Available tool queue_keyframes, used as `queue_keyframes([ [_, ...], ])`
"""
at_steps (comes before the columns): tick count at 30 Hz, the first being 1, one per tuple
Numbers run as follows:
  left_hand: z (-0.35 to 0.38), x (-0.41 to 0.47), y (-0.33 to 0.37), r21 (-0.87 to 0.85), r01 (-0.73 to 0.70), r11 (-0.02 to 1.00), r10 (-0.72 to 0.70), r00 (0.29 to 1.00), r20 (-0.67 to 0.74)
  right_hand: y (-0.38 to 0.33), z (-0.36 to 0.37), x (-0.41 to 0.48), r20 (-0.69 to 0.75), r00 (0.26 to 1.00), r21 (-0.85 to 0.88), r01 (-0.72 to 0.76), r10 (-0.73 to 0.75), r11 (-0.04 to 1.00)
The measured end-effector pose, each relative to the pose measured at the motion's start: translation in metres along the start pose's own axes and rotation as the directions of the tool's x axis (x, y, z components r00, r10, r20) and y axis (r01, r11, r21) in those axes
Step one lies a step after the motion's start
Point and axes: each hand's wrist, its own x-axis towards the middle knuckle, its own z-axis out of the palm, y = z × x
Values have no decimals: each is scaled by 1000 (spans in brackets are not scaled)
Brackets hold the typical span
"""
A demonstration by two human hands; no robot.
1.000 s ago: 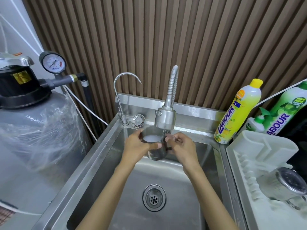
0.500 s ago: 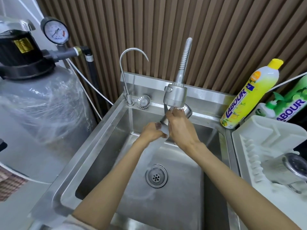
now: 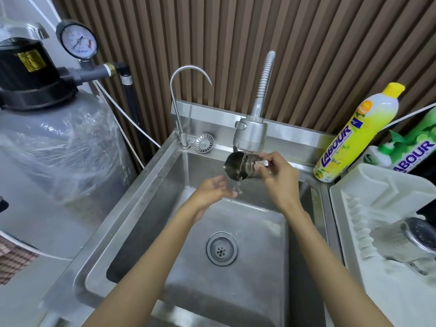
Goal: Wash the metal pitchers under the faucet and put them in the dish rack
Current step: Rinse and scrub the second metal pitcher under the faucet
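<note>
Centre of frame: left hand (image 3: pixel 213 191) loose, fingers relaxed, holding nothing, under the dripping water. Just right of it the pitcher (image 3: pixel 238 165) lay tipped on its side beneath the faucet (image 3: pixel 250 133), mouth facing left. Right hand (image 3: pixel 276 178) curled round its handle. Steel looked light, stiff, wet and slippery; handle probably the safest hold. Far right, dish rack (image 3: pixel 368 185) held another pitcher (image 3: pixel 415 234).

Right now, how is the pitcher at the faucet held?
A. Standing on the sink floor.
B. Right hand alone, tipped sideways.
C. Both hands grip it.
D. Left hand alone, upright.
B: the right hand grips the pitcher, tipped sideways under the faucet; the left hand is open below, not touching it.
</note>
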Motion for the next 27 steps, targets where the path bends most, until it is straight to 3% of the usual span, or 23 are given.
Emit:
queue_keyframes([
  [3,6,-7,4,-158,-160,974,156,987,-37,1,-4,-13,25,989,254,-145,143,956],
  [6,12,-9,6,-183,-263,947,248,963,-105,3,-3,-23,49,973,387,-226,225,894],
  [10,17,-11,5,-117,-350,930,329,930,-166,10,-3,-27,130,936,510,-347,329,787],
  [15,21,-20,14,145,-468,872,490,847,-206,7,-6,-34,191,911,649,-396,364,650],
  [19,25,-28,27,370,-418,830,528,802,-279,-3,-9,-31,151,893,564,-431,425,704],
  [21,26,-31,29,418,-354,837,497,811,-308,-9,-17,-24,154,863,480,-491,481,727],
  [23,29,-29,26,361,-291,886,404,867,-292,-17,-25,-17,128,854,354,-514,503,782],
  [25,33,-25,22,211,-249,945,299,918,-259,-24,-27,-13,14,911,122,-411,413,903],
  [27,38,-19,21,66,-248,966,257,927,-273,-30,-24,-16,-56,958,42,-280,282,959],
])
